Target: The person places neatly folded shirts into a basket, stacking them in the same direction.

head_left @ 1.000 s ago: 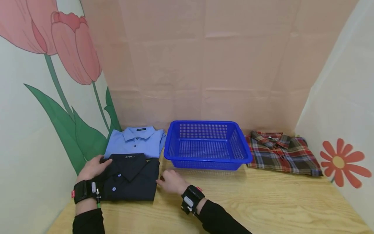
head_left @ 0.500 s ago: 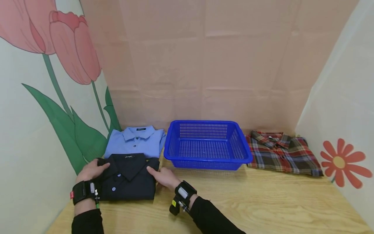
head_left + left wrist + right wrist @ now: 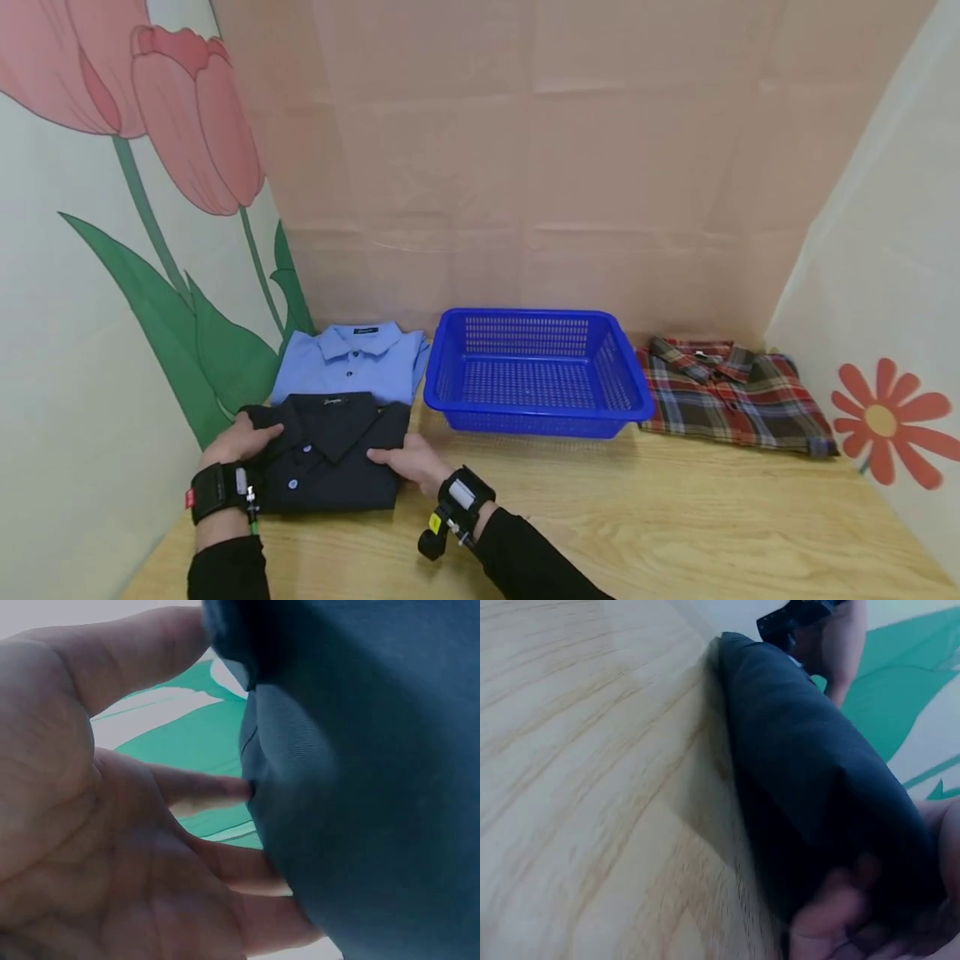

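Note:
A folded black shirt (image 3: 337, 467) with a collar and pale buttons lies on the table at the left. My left hand (image 3: 238, 439) grips its left edge, thumb on top; in the left wrist view the fingertips (image 3: 225, 787) reach the edge of the cloth and their ends are hidden. At the right edge my right hand (image 3: 417, 461) holds the shirt with the thumb above, while the right wrist view shows fingers (image 3: 829, 915) going under the cloth. Just behind lies a folded light blue shirt (image 3: 360, 362), partly covered by the black one.
A blue plastic basket (image 3: 540, 421) with perforated walls stands right of the shirts, with nothing inside. Beyond it lies a folded red plaid shirt (image 3: 738, 400). The wooden table (image 3: 675, 517) is bounded by walls at the back, left and right.
My right hand has moved left from beside the black shirt onto its right edge and taken hold. The left hand has stayed at the left edge, its fingers shifting slightly.

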A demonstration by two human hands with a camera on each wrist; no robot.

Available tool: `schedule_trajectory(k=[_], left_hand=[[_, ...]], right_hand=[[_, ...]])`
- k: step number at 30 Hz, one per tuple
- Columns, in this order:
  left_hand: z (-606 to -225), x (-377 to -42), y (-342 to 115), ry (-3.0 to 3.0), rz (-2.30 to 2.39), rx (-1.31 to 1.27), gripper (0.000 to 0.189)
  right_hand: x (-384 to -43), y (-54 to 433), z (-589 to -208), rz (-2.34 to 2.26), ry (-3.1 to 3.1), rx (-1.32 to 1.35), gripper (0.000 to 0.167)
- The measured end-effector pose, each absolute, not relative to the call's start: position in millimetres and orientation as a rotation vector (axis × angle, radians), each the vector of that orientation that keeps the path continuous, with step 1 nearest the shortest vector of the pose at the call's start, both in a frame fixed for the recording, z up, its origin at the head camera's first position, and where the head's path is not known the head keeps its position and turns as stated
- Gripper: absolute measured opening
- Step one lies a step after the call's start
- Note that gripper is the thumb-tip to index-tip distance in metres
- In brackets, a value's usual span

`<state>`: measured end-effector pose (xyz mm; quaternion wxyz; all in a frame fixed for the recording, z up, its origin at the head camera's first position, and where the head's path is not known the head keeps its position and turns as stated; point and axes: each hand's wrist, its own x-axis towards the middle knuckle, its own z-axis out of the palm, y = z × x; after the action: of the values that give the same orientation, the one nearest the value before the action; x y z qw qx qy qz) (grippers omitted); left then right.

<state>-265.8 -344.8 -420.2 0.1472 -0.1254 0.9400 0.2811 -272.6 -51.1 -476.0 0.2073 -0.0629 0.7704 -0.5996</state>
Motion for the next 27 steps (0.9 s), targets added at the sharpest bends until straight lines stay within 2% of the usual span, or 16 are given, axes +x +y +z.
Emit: schedule_trajectory(k=[3,7,10,11,18,27], left_hand=[[-420.7,-265.3,-346.8,2.698,0.810,-0.376,0.099],[-421.9,-265.5,-348.5,2.687,0.839,-0.376,0.100],[-423.5,-266.4,-347.7,2.700,0.844,-0.343,0.097],[-423.9,-266.8,-347.0,2.710,0.842,-0.322,0.096],[-423.6,-269.3,-340.8,2.828,0.777,-0.155,0.071],[-420.4,-271.8,-336.6,2.948,0.823,-0.099,0.029]], right_hand=[[-270.9,-53.4,-477.2,-1.685,2.143,-0.241,0.024],[-269.5,-54.9,-478.2,-1.691,2.145,-0.251,0.039],[-268.2,-55.4,-478.7,-1.713,2.115,-0.262,0.039],[-267.8,-55.7,-478.9,-1.720,2.097,-0.277,0.034],[-265.9,-59.5,-481.3,-1.818,2.052,-0.392,0.048],[-264.7,-62.1,-478.2,-1.907,2.111,-0.432,0.041]])
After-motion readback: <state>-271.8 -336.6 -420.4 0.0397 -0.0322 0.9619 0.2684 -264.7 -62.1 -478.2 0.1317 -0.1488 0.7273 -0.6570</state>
